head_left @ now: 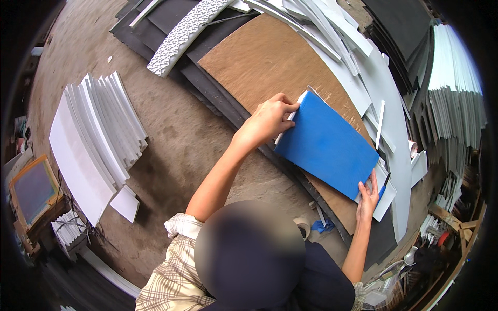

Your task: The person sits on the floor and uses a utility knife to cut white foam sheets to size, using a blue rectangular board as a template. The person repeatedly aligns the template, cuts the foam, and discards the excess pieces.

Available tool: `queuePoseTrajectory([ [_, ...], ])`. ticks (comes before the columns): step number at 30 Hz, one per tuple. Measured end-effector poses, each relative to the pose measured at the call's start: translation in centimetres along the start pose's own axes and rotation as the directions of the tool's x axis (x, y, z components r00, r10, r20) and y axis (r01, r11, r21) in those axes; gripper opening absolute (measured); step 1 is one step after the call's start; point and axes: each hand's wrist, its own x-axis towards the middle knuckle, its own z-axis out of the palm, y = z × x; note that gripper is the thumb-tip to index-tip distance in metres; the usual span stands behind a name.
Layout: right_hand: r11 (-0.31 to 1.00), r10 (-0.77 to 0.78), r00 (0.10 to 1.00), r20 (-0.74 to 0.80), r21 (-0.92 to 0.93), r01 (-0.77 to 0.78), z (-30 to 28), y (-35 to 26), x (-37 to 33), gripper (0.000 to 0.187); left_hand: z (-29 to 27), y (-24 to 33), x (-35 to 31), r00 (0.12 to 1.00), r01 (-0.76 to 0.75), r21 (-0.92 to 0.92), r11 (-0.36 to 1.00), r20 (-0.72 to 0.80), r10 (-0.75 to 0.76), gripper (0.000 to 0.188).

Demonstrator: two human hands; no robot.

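Observation:
A flat blue rectangular panel (327,142) with white showing along its edges lies slanted over a brown wooden board (275,52). My left hand (270,118) is closed on the panel's left end, thumb and fingers at the white edge. At the opposite lower right corner, my right hand (368,197) grips the panel, with some fingers hidden beneath or behind it. Close beside that hand is a slim blue tool with a dark tip (384,187), perhaps a pen or knife. White sheet pieces (386,199) lie just past the corner.
Dark sheets (207,93) are stacked beneath the board. White strips and offcuts (358,72) pile up along its far right side. A textured white strip (181,39) lies at the top. To the left, white panels (83,150) stand on the floor, near a wood-framed screen (35,189).

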Motion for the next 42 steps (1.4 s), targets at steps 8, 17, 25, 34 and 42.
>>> queuePoseTrajectory([
  [8, 1.0, 0.02, 1.0, 0.007, -0.005, -0.02, -0.1, 0.3, 0.1, 0.06, -0.1, 0.0, 0.4, 0.998, 0.051, -0.019, 0.999, 0.023, -0.05, 0.044],
  [17, 0.998, -0.029, 0.999, 0.032, -0.061, 0.031, -0.4, 0.4, 0.1, 0.06, 0.2, 1.5, 0.7, 0.998, 0.066, 0.068, 0.995, -0.006, -0.066, 0.044],
  [25, 0.996, -0.055, 0.997, -0.062, 0.065, 0.059, -1.9, 2.8, 2.4, 0.041, 0.6, 0.6, 1.1, 0.997, 0.059, 0.095, 0.994, 0.035, -0.062, 0.044],
  [34, 0.999, -0.045, 0.987, -0.154, -0.018, 0.042, -1.7, 4.0, 3.4, 0.039, 0.1, 1.1, 1.8, 0.987, 0.109, 0.052, 0.993, 0.116, -0.114, 0.045],
  [42, 0.987, 0.024, 0.99, -0.138, -0.156, -0.046, -1.6, 2.5, 2.8, 0.034, 0.0, 0.1, 1.6, 0.973, 0.173, -0.076, 0.982, 0.168, -0.158, 0.045],
])
